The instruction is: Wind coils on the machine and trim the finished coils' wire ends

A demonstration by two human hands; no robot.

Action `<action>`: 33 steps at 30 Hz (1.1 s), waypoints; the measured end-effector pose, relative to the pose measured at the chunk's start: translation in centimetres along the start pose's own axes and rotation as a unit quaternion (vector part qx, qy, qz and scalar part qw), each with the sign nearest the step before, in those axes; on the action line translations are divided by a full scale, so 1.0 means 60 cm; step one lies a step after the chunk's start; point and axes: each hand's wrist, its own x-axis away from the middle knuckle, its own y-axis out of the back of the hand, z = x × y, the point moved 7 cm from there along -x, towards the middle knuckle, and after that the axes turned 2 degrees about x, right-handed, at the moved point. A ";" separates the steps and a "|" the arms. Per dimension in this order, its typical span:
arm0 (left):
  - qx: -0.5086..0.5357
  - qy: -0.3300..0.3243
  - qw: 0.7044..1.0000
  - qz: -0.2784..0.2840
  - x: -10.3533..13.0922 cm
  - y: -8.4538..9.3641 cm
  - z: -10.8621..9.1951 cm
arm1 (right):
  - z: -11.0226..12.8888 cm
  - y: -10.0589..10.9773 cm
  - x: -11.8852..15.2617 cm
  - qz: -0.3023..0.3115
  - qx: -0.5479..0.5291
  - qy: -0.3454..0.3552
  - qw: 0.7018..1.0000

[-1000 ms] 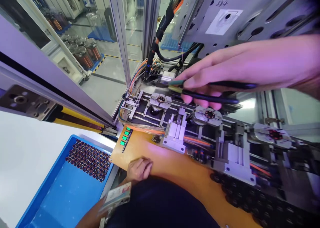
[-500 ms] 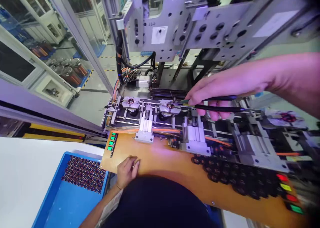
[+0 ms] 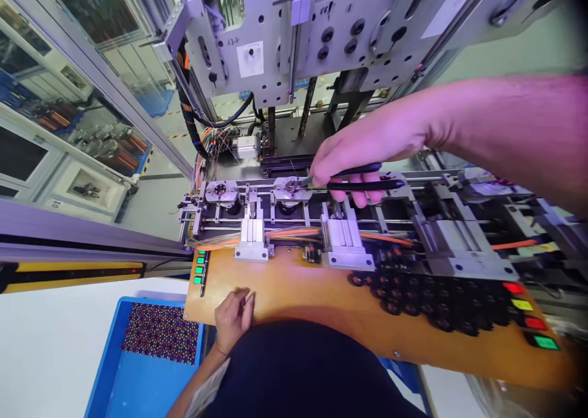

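Observation:
My right hand [image 3: 346, 158] is closed around black-handled pliers [image 3: 367, 186]. Their tips reach the second metal holder [image 3: 280, 197] from the left, beside a small round wound part [image 3: 291, 187] seated in it. Whether the jaws grip a wire there is too small to tell. Further left, another holder carries a similar round part [image 3: 220, 190]. My left hand [image 3: 233, 315] lies on the orange board [image 3: 294, 289] near its front edge, fingers curled in and nothing visible in them.
Black round parts [image 3: 427, 295] crowd the board's right side, near lit buttons [image 3: 535, 324]. Green buttons [image 3: 198, 270] line its left end. A blue bin [image 3: 147, 381] at lower left holds many small parts. A metal plate [image 3: 271, 44] hangs above the holders.
My view has shifted slightly. The pliers in my right hand have come closer over the second holder, their tips now at its round part. My left hand stays on the board.

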 end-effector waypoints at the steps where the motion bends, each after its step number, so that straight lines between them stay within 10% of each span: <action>1: 0.001 -0.001 1.000 0.000 0.000 0.000 0.000 | 0.001 0.000 -0.001 -0.002 0.011 0.006 1.000; 11: 0.004 -0.008 1.000 -0.001 0.003 -0.002 0.003 | 0.019 -0.011 -0.015 0.070 0.274 0.043 0.958; 22: -0.011 -0.003 1.000 -0.003 0.006 -0.002 0.002 | 0.007 0.025 0.049 0.069 0.217 0.250 0.941; 28: -0.021 -0.012 1.000 -0.009 -0.001 0.002 -0.004 | -0.054 0.138 0.076 -0.048 0.207 0.020 0.977; 33: -0.024 -0.034 0.999 -0.012 -0.009 0.003 -0.009 | -0.113 0.178 0.050 -0.035 0.253 -0.034 0.966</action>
